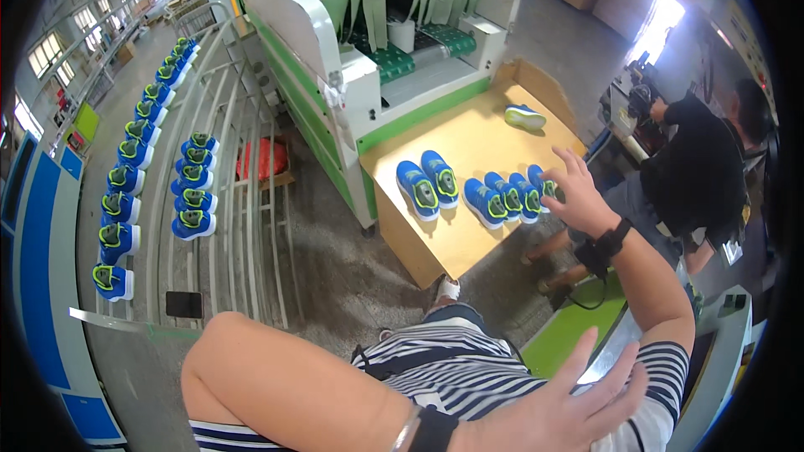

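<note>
My right hand [579,197] is held at the right end of a row of blue sneakers [504,195] with lime-green collars and white soles. Its fingers are spread and curved beside the last sneaker [540,177]; whether they touch it I cannot tell. Low in front of my body, my left hand [557,406] is held with its fingers apart and nothing in it. To the left of the row a pair of larger-looking blue sneakers [427,184] stands on the wooden table [456,249]. One more sneaker [525,117] lies on its side farther back.
A white-and-green conveyor machine [335,92] with strip curtains adjoins the table's far side. On the left, a metal tube rack [239,243] carries two lines of blue sneakers [126,178] and a dark phone-like slab [183,304]. A person in black [691,159] works at the right.
</note>
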### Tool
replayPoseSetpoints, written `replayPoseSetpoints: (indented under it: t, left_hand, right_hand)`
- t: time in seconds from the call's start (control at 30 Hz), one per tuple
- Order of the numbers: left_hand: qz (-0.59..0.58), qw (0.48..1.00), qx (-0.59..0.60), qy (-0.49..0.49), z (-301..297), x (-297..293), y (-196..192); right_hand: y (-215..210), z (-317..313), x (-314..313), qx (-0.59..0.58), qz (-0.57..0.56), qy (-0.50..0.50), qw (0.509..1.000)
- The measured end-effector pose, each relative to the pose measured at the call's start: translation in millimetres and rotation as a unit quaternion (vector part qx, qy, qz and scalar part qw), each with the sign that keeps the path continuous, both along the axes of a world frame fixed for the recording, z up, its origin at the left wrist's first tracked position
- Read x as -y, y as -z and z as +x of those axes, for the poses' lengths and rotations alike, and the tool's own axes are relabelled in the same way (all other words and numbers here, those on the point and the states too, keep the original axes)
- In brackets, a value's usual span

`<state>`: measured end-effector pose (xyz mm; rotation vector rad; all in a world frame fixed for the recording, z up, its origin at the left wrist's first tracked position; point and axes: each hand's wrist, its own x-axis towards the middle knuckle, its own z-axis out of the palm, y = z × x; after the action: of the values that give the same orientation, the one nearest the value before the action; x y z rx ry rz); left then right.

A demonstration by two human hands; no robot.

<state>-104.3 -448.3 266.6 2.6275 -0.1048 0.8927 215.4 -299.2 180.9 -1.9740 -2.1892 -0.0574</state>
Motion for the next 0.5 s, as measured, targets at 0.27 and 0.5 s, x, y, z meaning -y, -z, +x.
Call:
replayPoseSetpoints:
  t: [0.27,0.5]
  left_hand:
    - [-0.045,0.998,0.042,-0.018,50,2,35]
    - [-0.140,0.988,0.067,0.018,23,-10,-9]
  right_hand:
    - [-20,-44,-3,-0.005,-0.087,-0.036,0.996]
    - [-51,-67,3,-0.035,-0.070,-0.086,0.993]
